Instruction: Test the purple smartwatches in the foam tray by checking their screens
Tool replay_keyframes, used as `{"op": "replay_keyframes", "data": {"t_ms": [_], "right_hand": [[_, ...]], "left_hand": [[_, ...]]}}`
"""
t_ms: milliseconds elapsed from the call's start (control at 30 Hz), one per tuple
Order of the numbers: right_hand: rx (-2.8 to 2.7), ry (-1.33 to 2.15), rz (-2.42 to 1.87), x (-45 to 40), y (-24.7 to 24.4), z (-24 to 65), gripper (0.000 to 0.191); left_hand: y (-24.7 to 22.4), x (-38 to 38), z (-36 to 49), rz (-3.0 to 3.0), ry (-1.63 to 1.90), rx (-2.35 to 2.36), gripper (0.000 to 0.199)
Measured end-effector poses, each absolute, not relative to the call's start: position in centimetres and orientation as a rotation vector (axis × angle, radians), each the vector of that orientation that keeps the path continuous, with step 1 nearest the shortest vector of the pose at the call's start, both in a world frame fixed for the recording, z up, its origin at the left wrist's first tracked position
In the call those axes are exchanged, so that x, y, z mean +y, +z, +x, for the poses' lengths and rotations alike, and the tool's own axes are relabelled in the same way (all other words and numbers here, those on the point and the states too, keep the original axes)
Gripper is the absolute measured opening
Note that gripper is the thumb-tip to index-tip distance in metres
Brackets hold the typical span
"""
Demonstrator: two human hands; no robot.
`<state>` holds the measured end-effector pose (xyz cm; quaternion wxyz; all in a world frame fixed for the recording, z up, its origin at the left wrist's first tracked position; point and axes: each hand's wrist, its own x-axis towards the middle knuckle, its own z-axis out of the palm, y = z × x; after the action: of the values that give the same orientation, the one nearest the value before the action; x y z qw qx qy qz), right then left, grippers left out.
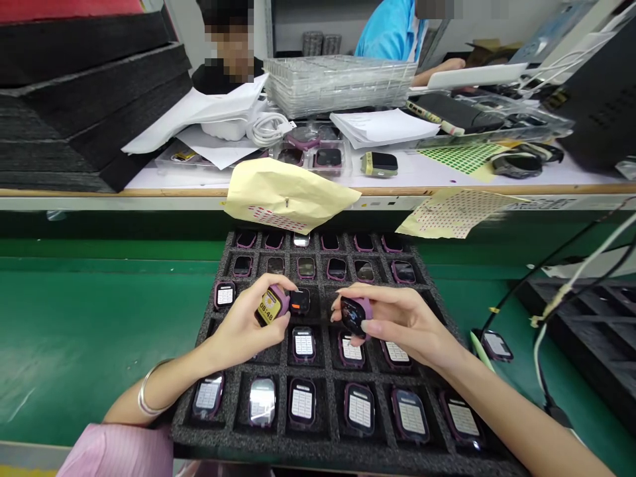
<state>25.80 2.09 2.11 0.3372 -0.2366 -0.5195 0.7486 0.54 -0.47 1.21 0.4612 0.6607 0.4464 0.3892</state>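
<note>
My left hand (248, 324) is closed on a purple smartwatch (271, 305) whose yellow screen reads 08:48. Just right of its fingertips, a watch with an orange mark on its dark screen (299, 302) sits in a compartment. My right hand (397, 318) grips another purple watch (355, 315), its dark screen facing left. Both hands are above a black foam tray (322, 447) divided into compartments. Several purple-framed watches lie in it, those in the back rows with dark screens, many in the front rows with white lit screens, such as one front watch (302, 401).
Foam trays (84, 119) are stacked at the back left. The shelf (189, 192) holds clear plastic trays (338, 86), papers and a white cable (268, 129). Yellow sheets (288, 192) hang over its edge. Cables and another foam tray (556, 331) are at right. Two people are behind the shelf.
</note>
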Motion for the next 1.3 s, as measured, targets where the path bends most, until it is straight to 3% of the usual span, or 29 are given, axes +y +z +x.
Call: {"op": "replay_keyframes", "data": {"t_ms": [100,267,467,1300], "right_hand": [[-1.362,1.979,-0.689,2.1,1.8,25.5,0.037],[-1.305,2.036,-0.847,2.4,1.1,24.9,0.035],[-1.23,1.933,-0.908,2.3,0.7,24.7,0.026],[-1.44,1.788,-0.94,1.6,1.0,24.7,0.024]], "left_hand": [[0.8,-0.3,0.7,1.511,0.902,1.075,0.035],[-0.3,0.0,1.5,1.165,0.769,0.792,0.059],[-0.6,0.3,2.2,0.995,0.815,0.806,0.047],[-1.3,0.0,2.3,1.024,0.849,0.76,0.036]]}}
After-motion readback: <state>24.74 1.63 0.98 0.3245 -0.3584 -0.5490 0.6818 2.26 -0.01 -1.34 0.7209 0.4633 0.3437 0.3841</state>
